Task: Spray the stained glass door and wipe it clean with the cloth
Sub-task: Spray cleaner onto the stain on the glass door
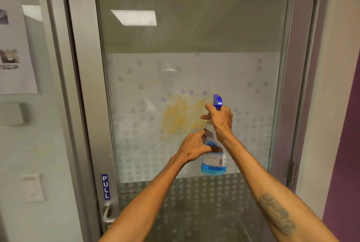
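A glass door (194, 37) in a grey metal frame fills the view, with a frosted dotted band across its middle. A yellow smeared stain (181, 117) sits on that band, with small purple marks just above it. I hold a clear spray bottle (214, 164) with blue liquid in its bottom and a blue trigger head (217, 101) right of the stain. My right hand (221, 118) grips the neck under the trigger head. My left hand (194, 147) wraps around the bottle's body. No cloth is in view.
A blue PULL sign (105, 186) and a metal lever handle (108, 215) are on the door's left stile. Hinges (291, 171) run down the right frame. Left is a wall with a paper notice (15, 47) and a switch (32, 187); right is a purple wall (344, 144).
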{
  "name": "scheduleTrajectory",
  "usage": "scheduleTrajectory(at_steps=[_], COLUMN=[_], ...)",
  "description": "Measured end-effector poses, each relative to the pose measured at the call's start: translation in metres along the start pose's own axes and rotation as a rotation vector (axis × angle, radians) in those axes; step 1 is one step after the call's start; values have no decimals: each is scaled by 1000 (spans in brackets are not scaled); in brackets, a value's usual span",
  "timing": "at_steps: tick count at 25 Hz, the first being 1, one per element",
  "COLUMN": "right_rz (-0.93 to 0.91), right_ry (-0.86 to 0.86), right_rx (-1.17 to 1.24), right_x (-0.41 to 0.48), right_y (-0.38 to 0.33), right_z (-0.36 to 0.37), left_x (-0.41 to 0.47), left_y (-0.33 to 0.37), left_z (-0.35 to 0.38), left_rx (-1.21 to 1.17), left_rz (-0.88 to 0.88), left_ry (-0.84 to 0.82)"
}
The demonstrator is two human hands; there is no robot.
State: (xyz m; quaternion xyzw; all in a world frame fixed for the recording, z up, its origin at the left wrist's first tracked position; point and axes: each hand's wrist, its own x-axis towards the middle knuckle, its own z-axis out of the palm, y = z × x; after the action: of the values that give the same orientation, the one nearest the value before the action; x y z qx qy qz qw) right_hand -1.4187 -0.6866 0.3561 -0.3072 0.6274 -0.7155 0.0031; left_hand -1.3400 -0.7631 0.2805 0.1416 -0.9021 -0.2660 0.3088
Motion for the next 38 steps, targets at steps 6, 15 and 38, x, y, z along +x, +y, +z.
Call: scheduleTrajectory(at_steps=[6,15,38], right_rz=[20,-25,-79], right_ry=[-32,42,149], right_rx=[49,-14,-65], right_x=[3,2,-6], right_y=[0,5,-2], right_z=[2,9,47], left_x=[9,15,5], left_y=[-11,-19,-36], left_z=[5,3,-32], left_rx=[-16,-2,-53], left_rz=[5,19,1], left_ry=[-14,-38,-28])
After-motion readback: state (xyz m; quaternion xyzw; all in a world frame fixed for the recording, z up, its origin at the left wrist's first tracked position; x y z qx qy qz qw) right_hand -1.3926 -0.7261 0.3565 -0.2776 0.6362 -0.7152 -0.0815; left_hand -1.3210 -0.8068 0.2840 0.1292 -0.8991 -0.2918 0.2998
